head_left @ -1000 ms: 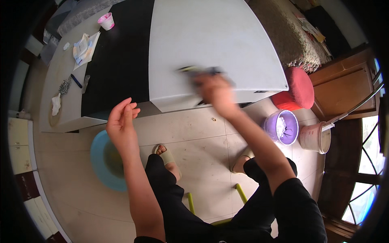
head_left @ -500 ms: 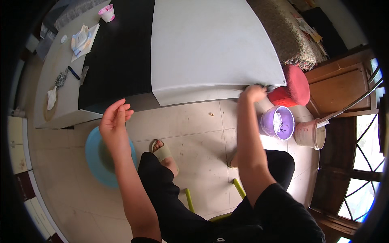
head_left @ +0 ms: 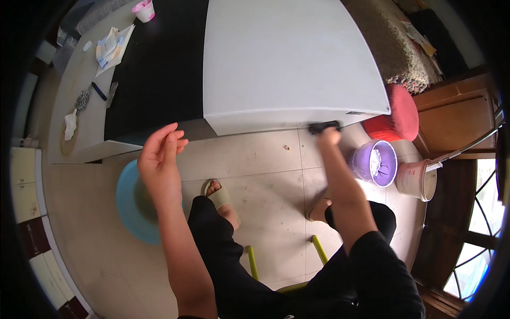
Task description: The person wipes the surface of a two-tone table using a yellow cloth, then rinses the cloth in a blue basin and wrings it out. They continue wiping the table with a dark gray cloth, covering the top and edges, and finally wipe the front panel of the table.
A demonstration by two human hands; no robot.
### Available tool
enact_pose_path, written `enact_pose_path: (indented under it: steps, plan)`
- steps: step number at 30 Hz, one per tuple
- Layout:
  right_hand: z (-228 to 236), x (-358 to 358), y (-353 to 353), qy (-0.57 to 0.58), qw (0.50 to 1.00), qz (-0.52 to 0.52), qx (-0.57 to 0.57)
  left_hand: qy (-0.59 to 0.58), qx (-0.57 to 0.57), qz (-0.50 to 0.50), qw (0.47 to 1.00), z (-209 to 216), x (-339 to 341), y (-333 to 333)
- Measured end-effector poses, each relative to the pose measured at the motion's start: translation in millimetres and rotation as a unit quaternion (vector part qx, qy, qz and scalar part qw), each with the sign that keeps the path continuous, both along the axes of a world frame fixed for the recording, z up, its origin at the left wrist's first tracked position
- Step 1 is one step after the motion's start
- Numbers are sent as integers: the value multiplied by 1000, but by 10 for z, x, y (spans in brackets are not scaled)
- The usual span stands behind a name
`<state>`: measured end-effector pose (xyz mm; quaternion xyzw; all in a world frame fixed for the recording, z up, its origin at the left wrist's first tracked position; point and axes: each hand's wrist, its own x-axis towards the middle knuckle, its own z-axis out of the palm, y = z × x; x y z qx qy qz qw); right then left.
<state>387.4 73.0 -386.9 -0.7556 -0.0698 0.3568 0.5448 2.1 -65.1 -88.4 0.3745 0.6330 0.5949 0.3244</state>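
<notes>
My right hand [head_left: 330,137], smeared by motion, is closed on a small black object [head_left: 323,126] whose kind I cannot make out. It is at the front edge of the white tabletop [head_left: 297,64], by the white side panel below it. My left hand [head_left: 163,154] hangs in the air before the black tabletop strip [head_left: 159,69]. Its fingers are loosely bent and partly apart, and nothing shows in them. Beneath the left forearm, a blue basin [head_left: 130,199] stands on the floor, partly hidden.
A purple lined bin [head_left: 390,165], a pinkish bucket [head_left: 414,181] and a red round stool [head_left: 402,114] stand at the right. On the table's left lie a wipes pack [head_left: 109,47], a steel scouring pad [head_left: 83,99], a dark slim tool [head_left: 99,91] and a pink-white cup [head_left: 143,10].
My right hand has moved slightly down and left along the table's front edge with the black object. My left hand stays raised, a little farther right in the picture; the whole view has shifted slightly.
</notes>
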Motion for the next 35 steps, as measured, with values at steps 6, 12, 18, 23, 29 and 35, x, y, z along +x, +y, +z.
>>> enact_pose_path:
  steps: [6, 12, 18, 23, 29, 35]
  plan:
    - [688, -648, -122, 127, 989, -75, 22, 20, -8, -9, 1000, -2, 0, 28]
    - [793, -2405, -539, 522, 846, 99, 44, 28, -8, -26, 999, 19, 198, 84]
    - [606, -928, -221, 285, 956, -62, 33, -6, 6, -28, 1000, 25, 242, 180]
    - [1094, 221, -51, 200, 962, -64, 173, 39, -11, -33, 999, -66, 75, 75]
    - [698, -1273, -321, 312, 943, 9, 110, 19, -12, -28, 999, -58, 69, 105]
    - [1422, -2507, -611, 610, 789, 60, 39, 27, 8, -48, 998, -29, 205, 128]
